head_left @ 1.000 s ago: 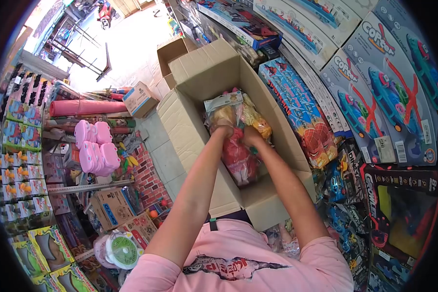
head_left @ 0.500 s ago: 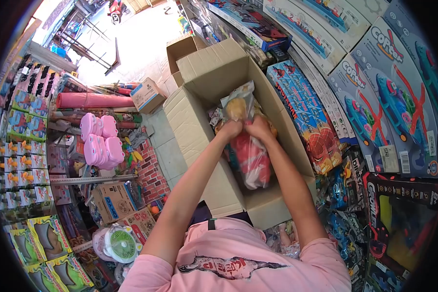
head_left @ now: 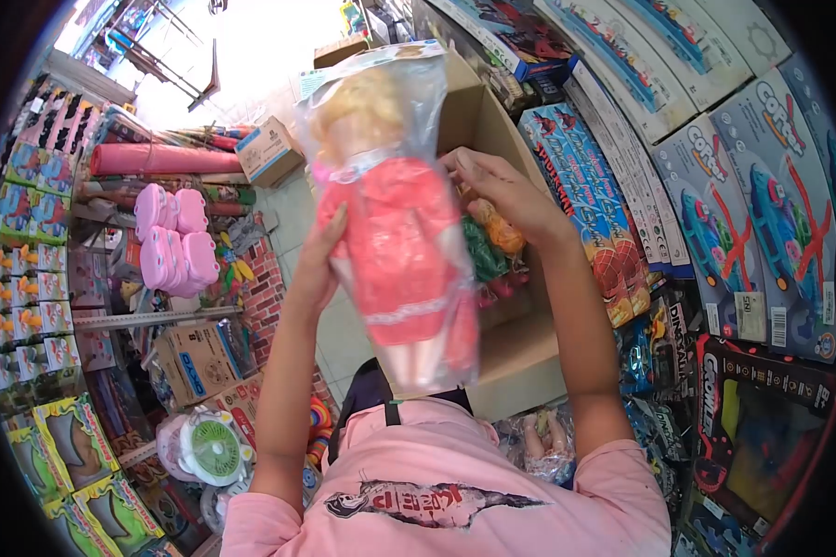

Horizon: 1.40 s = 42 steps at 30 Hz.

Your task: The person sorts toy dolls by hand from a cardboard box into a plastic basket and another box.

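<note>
An open cardboard box (head_left: pixel 520 357) is seen with bagged toys (head_left: pixel 492 243) inside. Above it a bagged doll (head_left: pixel 395 241) in a red dress is held, clasped along one edge by the left hand (head_left: pixel 320 265) and pinched near its top by the right hand (head_left: pixel 502 190).

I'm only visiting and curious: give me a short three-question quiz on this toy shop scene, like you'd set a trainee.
1. True or false: the doll in its clear bag lies inside the cardboard box.
2. The left hand rests on: A) a pink case, B) the bagged doll, C) a helicopter box.
3. Fill in: the doll's hair is ____.
Key: 1 false, it is held up in front of the box. 2 B. 3 blonde.
</note>
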Each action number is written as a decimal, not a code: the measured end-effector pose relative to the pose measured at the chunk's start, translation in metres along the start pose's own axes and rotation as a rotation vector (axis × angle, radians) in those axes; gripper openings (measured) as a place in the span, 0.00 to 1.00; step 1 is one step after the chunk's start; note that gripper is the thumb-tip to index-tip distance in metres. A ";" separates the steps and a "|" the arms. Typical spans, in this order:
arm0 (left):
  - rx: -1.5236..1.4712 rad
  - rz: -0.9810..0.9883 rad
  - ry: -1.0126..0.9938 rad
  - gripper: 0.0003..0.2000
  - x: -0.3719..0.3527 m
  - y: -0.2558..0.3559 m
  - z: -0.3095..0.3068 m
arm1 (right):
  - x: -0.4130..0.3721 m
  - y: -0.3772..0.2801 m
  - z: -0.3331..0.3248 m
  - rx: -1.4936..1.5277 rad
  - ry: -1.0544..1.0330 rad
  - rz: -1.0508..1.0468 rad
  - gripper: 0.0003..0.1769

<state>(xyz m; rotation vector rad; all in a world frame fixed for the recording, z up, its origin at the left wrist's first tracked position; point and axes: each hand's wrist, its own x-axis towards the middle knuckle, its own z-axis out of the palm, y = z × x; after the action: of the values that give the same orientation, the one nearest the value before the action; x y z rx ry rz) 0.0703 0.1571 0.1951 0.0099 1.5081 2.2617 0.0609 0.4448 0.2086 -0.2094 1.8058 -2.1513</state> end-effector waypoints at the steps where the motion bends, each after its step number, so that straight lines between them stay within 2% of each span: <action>1: 0.035 0.030 0.020 0.28 -0.004 -0.003 -0.012 | 0.005 0.003 0.000 -0.146 0.028 -0.007 0.23; 2: 0.021 0.027 0.026 0.28 -0.009 -0.009 -0.024 | 0.011 0.025 -0.007 -0.153 0.022 0.006 0.23; 4: -0.116 -0.044 0.135 0.28 -0.020 -0.026 -0.048 | 0.022 0.103 -0.030 -1.123 0.321 -0.108 0.27; 6: -0.149 -0.042 0.163 0.28 -0.031 -0.041 -0.061 | 0.014 0.150 -0.029 -1.299 0.303 0.304 0.35; 7: -0.168 -0.037 0.206 0.28 -0.036 -0.047 -0.066 | 0.013 0.177 -0.034 -1.306 0.296 0.298 0.35; 8: -0.187 -0.035 0.251 0.28 -0.043 -0.052 -0.070 | 0.009 0.205 -0.040 -1.375 0.166 0.438 0.39; 9: -0.190 -0.033 0.259 0.28 -0.049 -0.057 -0.075 | 0.004 0.220 -0.039 -1.436 0.034 0.580 0.42; 10: -0.206 -0.031 0.268 0.28 -0.053 -0.061 -0.078 | 0.001 0.213 -0.028 -1.441 0.030 0.576 0.42; 12: -0.223 -0.027 0.281 0.28 -0.060 -0.066 -0.084 | -0.004 0.202 -0.005 -1.534 0.263 0.677 0.47; 16: -0.235 -0.042 0.324 0.28 -0.076 -0.069 -0.094 | -0.004 0.233 -0.003 -1.719 0.424 0.574 0.51; 19: -0.240 -0.031 0.325 0.28 -0.082 -0.070 -0.101 | 0.002 0.230 0.004 -1.906 0.353 0.646 0.49; 23: -0.198 -0.014 0.361 0.29 -0.089 -0.070 -0.107 | 0.008 0.244 0.007 -1.908 0.335 0.605 0.47; 25: -0.206 -0.017 0.364 0.29 -0.094 -0.070 -0.109 | 0.011 0.238 0.016 -1.989 0.232 0.712 0.46; 31: -0.205 -0.040 0.373 0.29 -0.107 -0.070 -0.110 | 0.014 0.244 0.017 -2.198 0.323 0.603 0.46; 35: -0.200 -0.025 0.366 0.26 -0.109 -0.068 -0.102 | 0.014 0.241 0.012 -2.198 0.290 0.615 0.45; 37: -0.200 -0.025 0.367 0.26 -0.109 -0.068 -0.101 | 0.010 0.239 0.010 -2.205 0.257 0.602 0.39; 38: -0.199 -0.027 0.369 0.26 -0.109 -0.069 -0.101 | 0.007 0.243 0.006 -2.208 0.264 0.604 0.39; 40: -0.202 -0.019 0.354 0.26 -0.109 -0.071 -0.102 | -0.002 0.258 -0.010 -2.200 0.343 0.359 0.31; 42: -0.202 -0.006 0.339 0.27 -0.108 -0.070 -0.104 | -0.011 0.254 -0.017 -2.161 0.330 0.311 0.28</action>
<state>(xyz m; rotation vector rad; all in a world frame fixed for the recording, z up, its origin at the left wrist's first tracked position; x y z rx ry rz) 0.1685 0.0508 0.1140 -0.4570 1.4210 2.4935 0.1042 0.4266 -0.0421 0.0180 3.0244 0.6964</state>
